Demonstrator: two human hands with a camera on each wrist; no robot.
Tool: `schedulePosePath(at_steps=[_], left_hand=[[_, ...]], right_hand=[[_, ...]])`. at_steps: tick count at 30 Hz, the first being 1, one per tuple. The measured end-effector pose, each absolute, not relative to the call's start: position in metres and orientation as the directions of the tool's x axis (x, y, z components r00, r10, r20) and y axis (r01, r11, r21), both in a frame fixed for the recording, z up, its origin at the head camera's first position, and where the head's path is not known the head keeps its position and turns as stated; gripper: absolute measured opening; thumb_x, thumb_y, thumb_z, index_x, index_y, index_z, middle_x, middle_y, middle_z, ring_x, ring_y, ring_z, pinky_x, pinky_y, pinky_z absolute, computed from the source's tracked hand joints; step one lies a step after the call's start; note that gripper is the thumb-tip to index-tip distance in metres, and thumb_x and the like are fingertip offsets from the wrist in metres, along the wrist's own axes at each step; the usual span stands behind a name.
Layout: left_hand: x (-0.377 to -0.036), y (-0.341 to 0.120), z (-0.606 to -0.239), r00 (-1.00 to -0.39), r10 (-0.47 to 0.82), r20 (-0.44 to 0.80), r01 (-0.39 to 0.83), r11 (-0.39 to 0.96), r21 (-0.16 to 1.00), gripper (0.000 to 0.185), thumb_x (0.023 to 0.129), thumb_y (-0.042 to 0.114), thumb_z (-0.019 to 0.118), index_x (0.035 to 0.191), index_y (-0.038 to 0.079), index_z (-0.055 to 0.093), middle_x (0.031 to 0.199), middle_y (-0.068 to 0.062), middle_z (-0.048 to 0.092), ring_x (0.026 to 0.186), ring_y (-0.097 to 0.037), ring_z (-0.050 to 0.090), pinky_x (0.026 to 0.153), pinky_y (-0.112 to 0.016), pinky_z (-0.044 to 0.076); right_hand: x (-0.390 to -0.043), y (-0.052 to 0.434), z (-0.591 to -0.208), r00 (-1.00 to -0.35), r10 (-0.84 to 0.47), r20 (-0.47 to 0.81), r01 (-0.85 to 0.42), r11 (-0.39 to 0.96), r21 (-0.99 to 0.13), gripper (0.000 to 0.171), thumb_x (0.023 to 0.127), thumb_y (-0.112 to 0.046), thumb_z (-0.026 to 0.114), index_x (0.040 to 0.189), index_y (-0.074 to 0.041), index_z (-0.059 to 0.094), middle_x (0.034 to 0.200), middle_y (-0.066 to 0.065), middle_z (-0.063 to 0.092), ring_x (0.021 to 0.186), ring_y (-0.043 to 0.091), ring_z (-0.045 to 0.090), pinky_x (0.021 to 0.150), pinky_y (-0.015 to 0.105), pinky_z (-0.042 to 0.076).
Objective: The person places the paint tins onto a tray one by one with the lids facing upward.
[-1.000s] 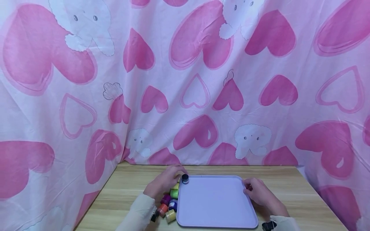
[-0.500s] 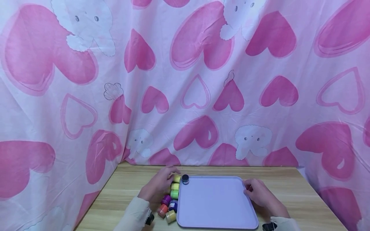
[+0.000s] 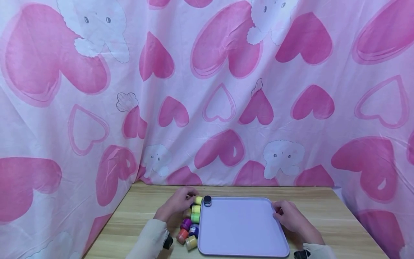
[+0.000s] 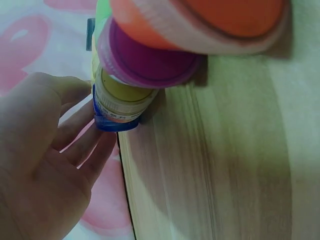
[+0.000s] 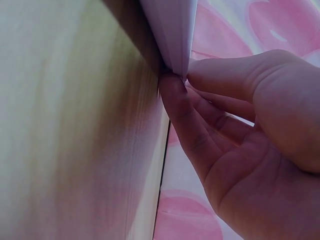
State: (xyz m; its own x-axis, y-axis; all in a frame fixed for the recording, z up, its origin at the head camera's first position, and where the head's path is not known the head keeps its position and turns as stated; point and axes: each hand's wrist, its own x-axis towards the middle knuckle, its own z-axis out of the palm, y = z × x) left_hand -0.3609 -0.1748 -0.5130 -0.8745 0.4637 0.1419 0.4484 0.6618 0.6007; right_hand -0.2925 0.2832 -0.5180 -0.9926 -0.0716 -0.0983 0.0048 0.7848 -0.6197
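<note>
At the tray's far left corner, my left hand [image 3: 176, 204] reaches over a cluster of small colored jars. Its thumb and fingers come down about a blue jar [image 4: 117, 124], fingertips hidden behind it in the left wrist view. A jar with a dull yellow lid [image 4: 127, 92] sits right in front of the blue one. Close by the fingertips is a pale yellow jar [image 3: 198, 200]. On the right, my right hand [image 3: 289, 216] pinches the side rim of the lilac tray [image 3: 239, 230] between thumb and fingers. A black-lidded jar [image 3: 207, 200] stands in the tray's far left corner.
Along the tray's left side lie another yellow jar [image 3: 196, 209], a green jar [image 3: 195, 218], a purple jar [image 3: 185, 224], an orange jar [image 3: 182, 236] and a tan jar [image 3: 191, 242]. Pink heart-patterned cloth [image 3: 220, 108] hangs behind the wooden table [image 3: 155, 199].
My left hand has drawn back left from beside the black-lidded jar, and its fingers have lowered toward the jars at the tray's edge. The right hand stays at the tray rim.
</note>
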Motion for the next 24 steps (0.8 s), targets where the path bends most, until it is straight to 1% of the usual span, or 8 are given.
schedulePosePath(at_steps=[4,8,13,18,24], left_hand=[[-0.3636,-0.1764,-0.5145,-0.879,0.462,0.121,0.430,0.654,0.622,0.023,0.105,0.010,0.069,0.127,0.006,0.075,0.117,-0.005,0.077,0.110,-0.022,0.072,0.098,-0.045,0.064],[-0.3640,-0.1771,-0.5150,-0.883,0.460,0.091,0.402,0.644,0.651,0.024,0.105,0.013,0.069,0.127,0.007,0.075,0.116,-0.003,0.076,0.108,-0.019,0.070,0.099,-0.045,0.064],[-0.3623,-0.1777,-0.5132,-0.879,0.470,0.078,0.394,0.626,0.673,0.025,0.105,0.012,0.069,0.129,0.005,0.075,0.119,-0.007,0.076,0.111,-0.023,0.070,0.101,-0.050,0.063],[-0.3596,-0.1776,-0.5114,-0.885,0.461,0.057,0.371,0.628,0.684,0.030,0.106,0.014,0.068,0.134,0.004,0.072,0.123,-0.009,0.076,0.113,-0.025,0.071,0.101,-0.050,0.063],[-0.3590,-0.1751,-0.5116,-0.887,0.456,0.065,0.362,0.603,0.710,0.031,0.106,0.010,0.066,0.137,0.004,0.070,0.130,-0.013,0.074,0.119,-0.032,0.071,0.102,-0.052,0.063]], right_hand=[[-0.2925,0.2831,-0.5182,-0.993,-0.072,-0.096,0.003,0.784,-0.620,0.029,0.098,-0.002,0.076,0.127,0.001,0.076,0.097,0.010,0.074,0.085,0.018,0.064,0.078,0.037,0.068],[-0.2925,0.2832,-0.5179,-0.992,-0.070,-0.103,0.010,0.783,-0.622,0.028,0.100,-0.001,0.074,0.128,0.001,0.076,0.097,0.010,0.073,0.086,0.018,0.064,0.078,0.036,0.067],[-0.2932,0.2837,-0.5184,-0.992,-0.070,-0.109,0.013,0.785,-0.620,0.034,0.098,0.002,0.073,0.132,0.003,0.073,0.100,0.007,0.074,0.086,0.018,0.064,0.079,0.037,0.068],[-0.2925,0.2838,-0.5198,-0.994,-0.077,-0.075,-0.014,0.786,-0.618,0.032,0.098,0.004,0.072,0.129,0.003,0.074,0.100,0.006,0.075,0.087,0.018,0.065,0.076,0.035,0.066],[-0.2919,0.2835,-0.5195,-0.995,-0.076,-0.059,-0.023,0.786,-0.618,0.030,0.098,0.004,0.072,0.128,0.002,0.076,0.099,0.006,0.075,0.086,0.018,0.065,0.074,0.033,0.065]])
